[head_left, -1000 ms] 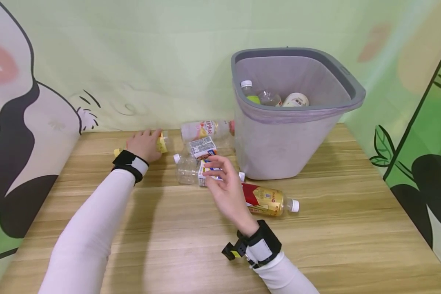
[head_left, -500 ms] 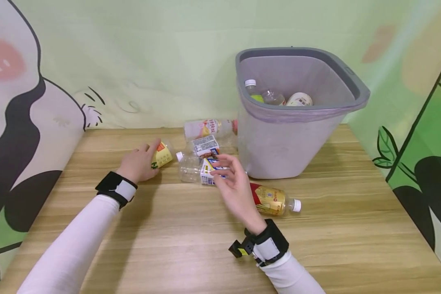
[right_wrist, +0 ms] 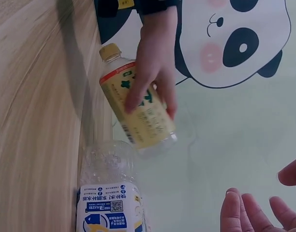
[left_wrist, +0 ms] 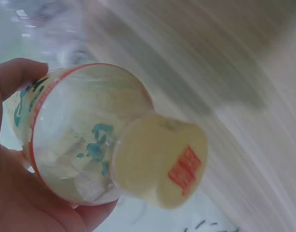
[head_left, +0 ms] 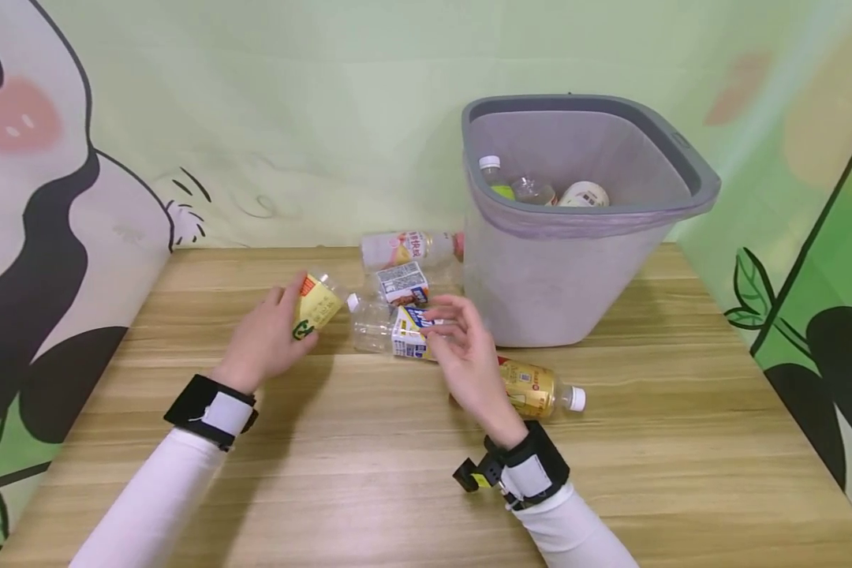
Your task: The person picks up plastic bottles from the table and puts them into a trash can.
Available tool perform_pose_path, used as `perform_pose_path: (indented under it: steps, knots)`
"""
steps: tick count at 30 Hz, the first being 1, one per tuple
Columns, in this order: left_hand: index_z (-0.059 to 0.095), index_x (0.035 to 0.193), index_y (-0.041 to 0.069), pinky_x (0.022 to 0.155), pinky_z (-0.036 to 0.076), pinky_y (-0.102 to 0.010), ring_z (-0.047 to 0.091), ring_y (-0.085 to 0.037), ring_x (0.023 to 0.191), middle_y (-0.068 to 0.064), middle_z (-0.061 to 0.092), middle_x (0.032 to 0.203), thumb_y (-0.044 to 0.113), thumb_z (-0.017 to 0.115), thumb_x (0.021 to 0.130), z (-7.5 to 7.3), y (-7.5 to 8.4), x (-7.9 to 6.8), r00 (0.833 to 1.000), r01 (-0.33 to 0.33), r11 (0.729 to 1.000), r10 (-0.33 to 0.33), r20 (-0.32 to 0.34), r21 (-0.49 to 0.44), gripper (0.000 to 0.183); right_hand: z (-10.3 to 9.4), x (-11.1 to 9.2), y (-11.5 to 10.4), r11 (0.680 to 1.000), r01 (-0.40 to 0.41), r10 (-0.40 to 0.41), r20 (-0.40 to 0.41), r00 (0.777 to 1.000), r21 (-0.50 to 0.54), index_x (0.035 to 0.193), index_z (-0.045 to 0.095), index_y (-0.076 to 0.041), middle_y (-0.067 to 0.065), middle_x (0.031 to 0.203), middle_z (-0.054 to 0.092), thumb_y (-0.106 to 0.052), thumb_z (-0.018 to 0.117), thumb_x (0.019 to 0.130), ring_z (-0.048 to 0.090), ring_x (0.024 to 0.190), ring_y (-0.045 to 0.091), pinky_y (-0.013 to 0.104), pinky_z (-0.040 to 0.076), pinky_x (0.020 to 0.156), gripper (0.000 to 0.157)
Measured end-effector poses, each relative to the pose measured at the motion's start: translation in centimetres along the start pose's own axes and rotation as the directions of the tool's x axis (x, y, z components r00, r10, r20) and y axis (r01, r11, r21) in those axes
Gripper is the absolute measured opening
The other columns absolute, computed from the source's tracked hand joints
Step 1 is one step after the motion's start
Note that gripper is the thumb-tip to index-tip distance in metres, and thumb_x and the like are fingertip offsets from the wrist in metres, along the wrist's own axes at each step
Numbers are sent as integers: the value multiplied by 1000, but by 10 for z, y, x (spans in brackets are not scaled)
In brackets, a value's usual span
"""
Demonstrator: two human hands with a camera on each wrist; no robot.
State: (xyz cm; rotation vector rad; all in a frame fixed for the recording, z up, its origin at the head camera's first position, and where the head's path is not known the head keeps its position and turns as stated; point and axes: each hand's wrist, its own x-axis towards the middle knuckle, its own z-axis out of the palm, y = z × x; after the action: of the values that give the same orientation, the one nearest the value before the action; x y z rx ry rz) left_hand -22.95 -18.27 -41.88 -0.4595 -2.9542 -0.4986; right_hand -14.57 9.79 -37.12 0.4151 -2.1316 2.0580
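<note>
My left hand [head_left: 263, 339] grips a plastic bottle [head_left: 317, 304] with a yellow label around its middle. In the left wrist view its yellow cap [left_wrist: 162, 159] points toward the camera. The right wrist view shows this bottle [right_wrist: 143, 116] tilted and lifted off the table. My right hand [head_left: 472, 359] holds nothing; its fingers are loosely bent above the lying bottles. Just under those fingers is a clear bottle [head_left: 372, 327] with a blue-and-white label and a white cap. Partly behind my right hand lies a gold-and-red bottle [head_left: 532, 386].
A grey bin [head_left: 539, 276] with a liner folded over its rim stands at the back right, several bottles inside. Left of it lie a clear bottle with a printed label [head_left: 402, 284] and a pink-capped bottle [head_left: 397, 248]. A panda-printed curtain [head_left: 291, 118] backs the wooden table [head_left: 369, 473].
My left hand has lifted the yellow-labelled bottle off the table and brought it nearer and slightly right, turning it. My right hand has stayed loosely bent over the bottles.
</note>
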Motion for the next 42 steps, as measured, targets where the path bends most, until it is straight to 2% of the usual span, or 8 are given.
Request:
perform_pose_path:
  steps: [6, 12, 16, 21, 25, 28, 36, 42]
  knots:
    - [10, 152, 7, 74, 51, -52, 53, -35, 93, -27, 43, 131, 29, 70, 82, -4, 33, -6, 991, -79, 971, 52, -126, -224, 95, -6, 6, 19, 1000, 30, -30, -15, 999, -2, 129, 43, 3, 19, 116, 55, 11, 51, 86, 59, 100, 32, 45, 52, 87, 44]
    - [17, 151, 9, 77, 51, -46, 54, -28, 95, -17, 49, 125, 32, 70, 83, -6, 70, -10, 982, -116, 870, 28, -187, -479, 89, -10, 7, 19, 999, 27, -27, -19, 999, -21, 129, 43, 4, 21, 116, 55, 11, 51, 86, 57, 103, 39, 44, 51, 88, 44]
    - [22, 149, 12, 71, 55, -39, 59, -25, 91, -11, 55, 116, 36, 70, 83, -1, 87, -12, 988, -65, 770, -41, -150, -635, 85, -11, 4, 4, 999, 10, -11, -6, 1000, -52, 128, 42, 6, 24, 118, 53, 11, 49, 86, 55, 105, 40, 45, 51, 88, 43]
    - [21, 149, 17, 72, 57, -38, 60, -27, 95, -13, 56, 116, 37, 69, 84, 9, 105, -15, 995, 24, 581, -95, -39, -813, 83, -10, 1, -7, 995, 4, -3, 10, 1000, -102, 128, 43, 7, 25, 118, 53, 10, 48, 87, 55, 105, 38, 44, 51, 89, 42]
    - [19, 148, 20, 76, 55, -39, 60, -28, 98, -12, 57, 121, 37, 68, 85, 15, 116, -16, 994, 60, 448, -104, 14, -892, 81, -11, -1, -8, 991, 10, -6, 32, 999, -136, 130, 43, 8, 25, 121, 52, 8, 49, 89, 54, 108, 37, 45, 51, 90, 42]
    - [19, 146, 20, 79, 55, -39, 60, -27, 100, -10, 58, 122, 37, 67, 86, 17, 122, -16, 993, 68, 376, -112, 27, -924, 78, -10, -2, -8, 987, 12, -3, 52, 999, -161, 133, 43, 5, 24, 125, 51, 5, 49, 90, 54, 110, 35, 44, 50, 92, 43]
    - [24, 142, 17, 83, 51, -35, 59, -25, 105, -10, 59, 123, 38, 64, 89, 18, 131, -15, 989, 114, 259, -116, 87, -959, 70, -8, -5, -7, 980, -1, 17, 80, 997, -197, 138, 43, 0, 22, 131, 50, 1, 49, 94, 53, 111, 35, 43, 49, 93, 45]
    - [28, 141, 17, 86, 52, -37, 60, -25, 106, -13, 59, 122, 39, 59, 91, 20, 137, -16, 993, 98, 239, -91, 78, -966, 63, -9, -6, -4, 979, 15, 6, 103, 995, -201, 142, 39, -2, 20, 135, 47, -1, 48, 95, 54, 112, 33, 41, 50, 92, 48]
